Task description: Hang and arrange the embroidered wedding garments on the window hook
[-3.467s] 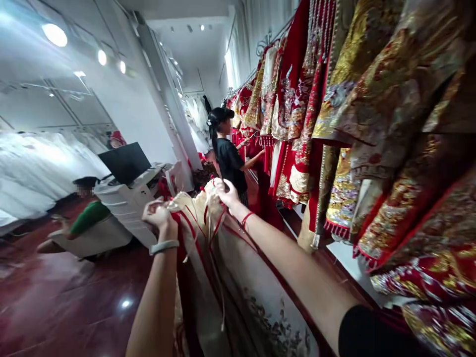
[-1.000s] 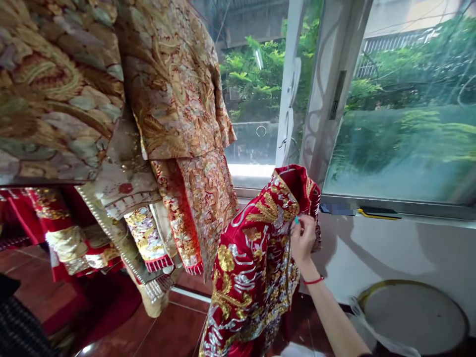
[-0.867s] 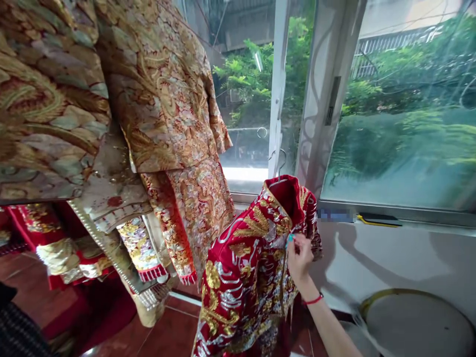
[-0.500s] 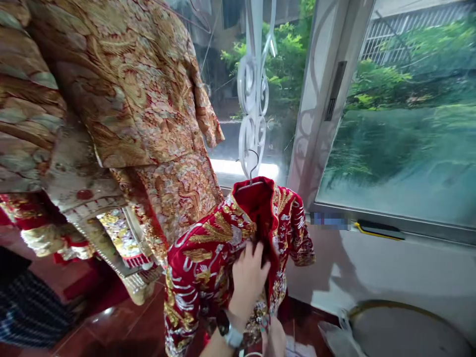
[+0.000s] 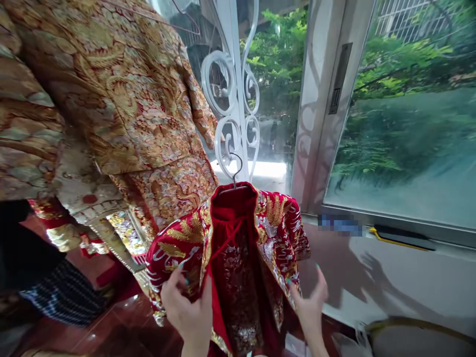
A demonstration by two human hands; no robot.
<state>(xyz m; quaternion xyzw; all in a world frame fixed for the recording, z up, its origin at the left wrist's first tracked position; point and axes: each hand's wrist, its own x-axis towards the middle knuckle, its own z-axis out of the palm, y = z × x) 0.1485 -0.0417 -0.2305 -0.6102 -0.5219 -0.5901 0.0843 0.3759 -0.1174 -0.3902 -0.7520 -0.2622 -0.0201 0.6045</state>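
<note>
- Head view, nearest me: my left hand (image 5: 188, 310) is closed on the left front edge of the red jacket (image 5: 238, 248), fingers curled into the cloth.
- My right hand (image 5: 310, 305) is spread open just beside the right front edge; I cannot tell whether it touches.
- The jacket hangs open between both hands, lining showing. I judge it soft but weighty with dense embroidery that could snag; the front hems or shoulders look the best holds.
- Above, its hanger (image 5: 235, 171) hooks onto the white scrollwork grille (image 5: 230, 99).
- Farther left hangs a gold robe (image 5: 122, 89); behind it all is the window (image 5: 401, 124).
</note>
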